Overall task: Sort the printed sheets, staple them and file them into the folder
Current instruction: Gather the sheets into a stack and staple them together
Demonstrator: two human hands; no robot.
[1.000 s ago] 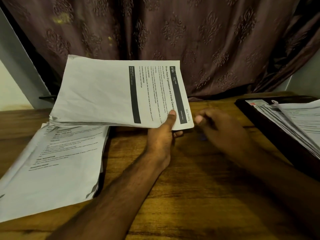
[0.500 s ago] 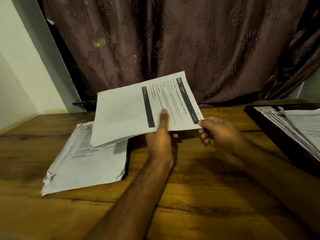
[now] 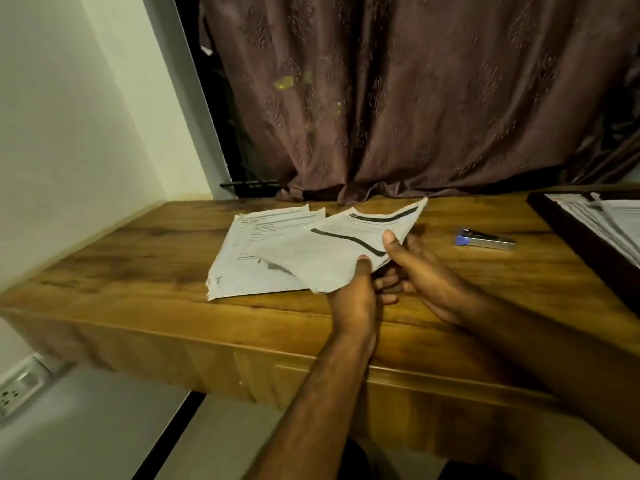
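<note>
Both hands are on the same bundle in the head view, the only one there is. Left hand [image 3: 353, 299] comes up from the near edge and pinches the near corner of a thin bunch of white printed sheets with dark header bars [image 3: 332, 251], thumb on top and fingers curled underneath. Right hand [image 3: 415, 268] grips the right edge of that bunch, thumb pressed on the upper face near one dark bar, other fingers tucked below. That bunch is held low over the brown wooden desk [image 3: 138, 265], tilted, with its far right corner pointing up toward the curtain and its left part overlapping the pile below.

That pile is a flat stack of white printed pages [image 3: 249, 258], lying on the desk left of the hands, with a ragged, dog-eared near left corner.

Right of the hands, well apart from them, a small silver stapler with a blue end [image 3: 485, 240] lies on its side on the desk. Further right, at the frame's edge, sits an open black folder [image 3: 568, 233] with more sheets lying in it, only partly in view.

Behind the desk hangs a brownish-purple patterned curtain [image 3: 415, 98], and a pale wall [image 3: 69, 133] runs along the left. Down at the lower left there's a white wall socket [image 3: 17, 389], pretty blurry.
</note>
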